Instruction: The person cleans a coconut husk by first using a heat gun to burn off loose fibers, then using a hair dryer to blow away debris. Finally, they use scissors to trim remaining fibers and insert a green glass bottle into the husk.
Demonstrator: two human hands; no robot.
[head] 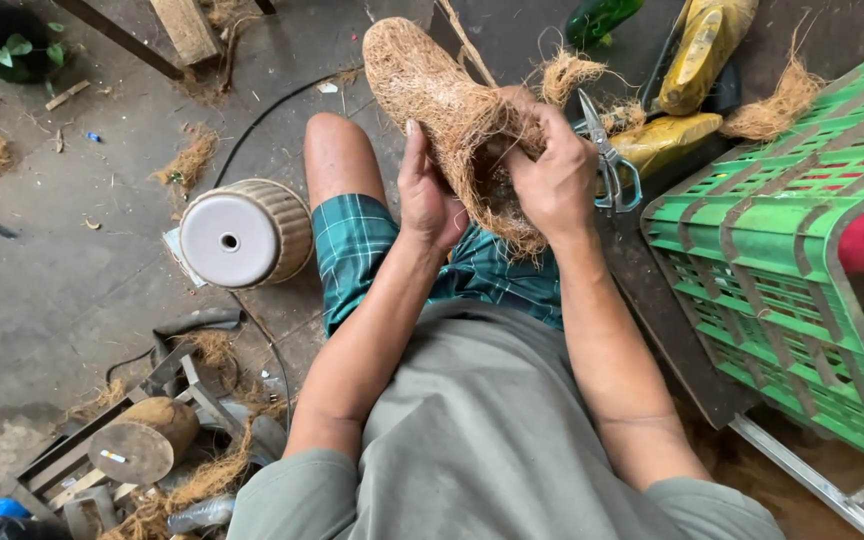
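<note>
A long pouch-shaped mat of brown coconut fibre (432, 85) is held up over my knee (337, 155). My left hand (427, 195) cups its near edge from the left, fingers pressed against the fibre. My right hand (552, 170) grips the fibre's open end from the right, with fingers tucked into it. A pair of grey scissors (607, 160) lies just right of my right hand, on a dark board (652, 280).
A green plastic crate (772, 250) stands at the right with something red inside. A ribbed white pot (247, 235) lies on its side on the concrete floor at the left. Yellow objects (702, 45) and fibre tufts sit behind the scissors. Tools and a wooden block (142, 440) lie at the lower left.
</note>
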